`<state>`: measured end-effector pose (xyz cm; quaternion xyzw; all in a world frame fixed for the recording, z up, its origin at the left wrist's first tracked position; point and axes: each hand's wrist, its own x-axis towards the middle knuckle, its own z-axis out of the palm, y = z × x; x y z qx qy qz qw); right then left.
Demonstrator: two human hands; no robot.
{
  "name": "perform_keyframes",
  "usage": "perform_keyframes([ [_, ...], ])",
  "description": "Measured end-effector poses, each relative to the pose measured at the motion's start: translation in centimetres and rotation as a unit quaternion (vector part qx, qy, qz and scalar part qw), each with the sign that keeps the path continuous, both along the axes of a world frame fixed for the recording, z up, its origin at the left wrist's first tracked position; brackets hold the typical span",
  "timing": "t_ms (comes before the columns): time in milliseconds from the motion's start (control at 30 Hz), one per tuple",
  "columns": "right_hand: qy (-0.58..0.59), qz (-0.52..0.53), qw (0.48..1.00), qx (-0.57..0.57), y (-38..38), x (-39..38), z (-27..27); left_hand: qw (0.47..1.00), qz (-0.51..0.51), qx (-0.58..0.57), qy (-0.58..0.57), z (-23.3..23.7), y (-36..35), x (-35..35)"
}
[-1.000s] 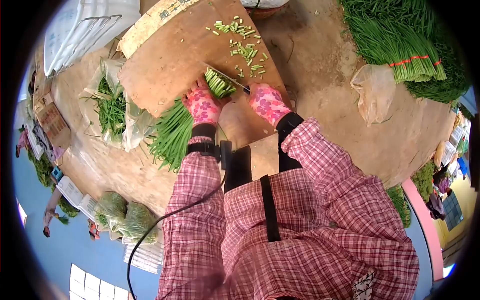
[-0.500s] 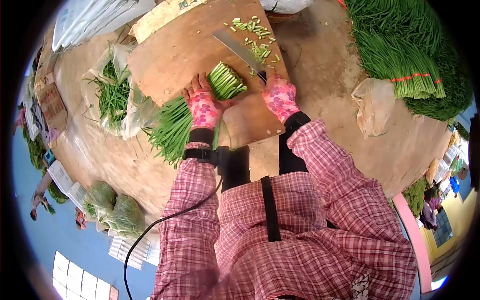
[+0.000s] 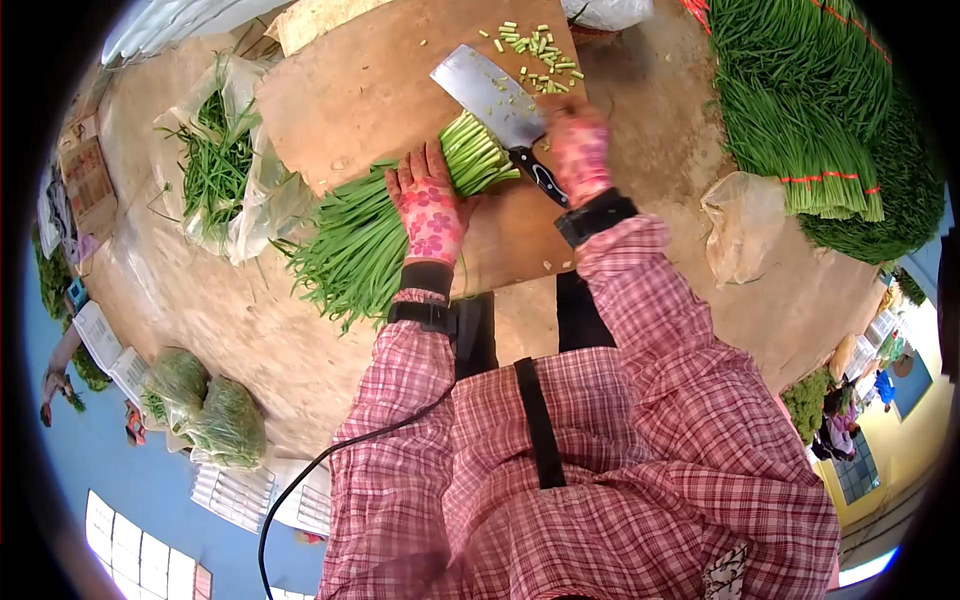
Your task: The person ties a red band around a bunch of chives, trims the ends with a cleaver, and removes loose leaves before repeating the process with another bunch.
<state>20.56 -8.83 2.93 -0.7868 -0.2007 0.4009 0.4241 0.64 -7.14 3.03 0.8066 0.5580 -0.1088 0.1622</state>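
Note:
A bunch of garlic chives [image 3: 352, 252] lies across a brown wooden board [image 3: 345, 105], its pale cut ends pointing up and right. My left hand [image 3: 430, 205], in a pink flowered glove, presses on the bunch just behind those ends, fingers over the stalks. A cleaver [image 3: 495, 98] lies flat on the board beside the cut ends, its black handle toward me and bits of stalk on its blade. Just right of the handle is my right hand [image 3: 582, 155], gloved alike; its fingers are blurred by motion and the handle shows bare.
Short cut stalk pieces [image 3: 540, 48] are scattered at the board's top right. Left of the board sits an open plastic bag [image 3: 215, 170] of loose greens. Red-banded chives [image 3: 800, 130] are heaped at the right, near a crumpled clear bag [image 3: 742, 225]. Filled bags [image 3: 225, 420] stand lower left.
The cleaver has come to lie flat beside the cut ends, and my right hand has moved off its handle to the right. My left hand stays on the bunch.

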Motion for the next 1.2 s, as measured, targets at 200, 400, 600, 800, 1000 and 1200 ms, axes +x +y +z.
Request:
perform_keyframes([
  [200,0.007,0.092,0.994,0.052,-4.7,-4.0,1.3,1.000,-0.011,0.002,-0.026,-0.1,0.5,-0.1],
  [400,-0.120,0.180,0.974,-0.065,-4.2,-5.8,1.2,0.999,-0.017,0.004,-0.048,-0.3,0.3,-0.2],
  [600,-0.029,0.064,0.997,-0.032,-4.8,-0.9,4.6,0.999,-0.011,-0.019,-0.023,-0.6,0.6,-0.2],
  [800,-0.269,0.055,0.957,0.091,-13.0,15.2,10.2,0.999,-0.026,-0.015,-0.022,-1.0,0.7,-0.5],
  [1000,0.108,0.395,0.896,-0.174,-17.7,13.6,13.6,0.997,-0.031,-0.054,-0.048,-0.3,1.6,-0.6],
  [1200,0.053,0.090,0.994,-0.027,-9.7,-1.3,2.8,0.996,-0.036,-0.062,-0.048,-0.7,1.9,-0.9],
])
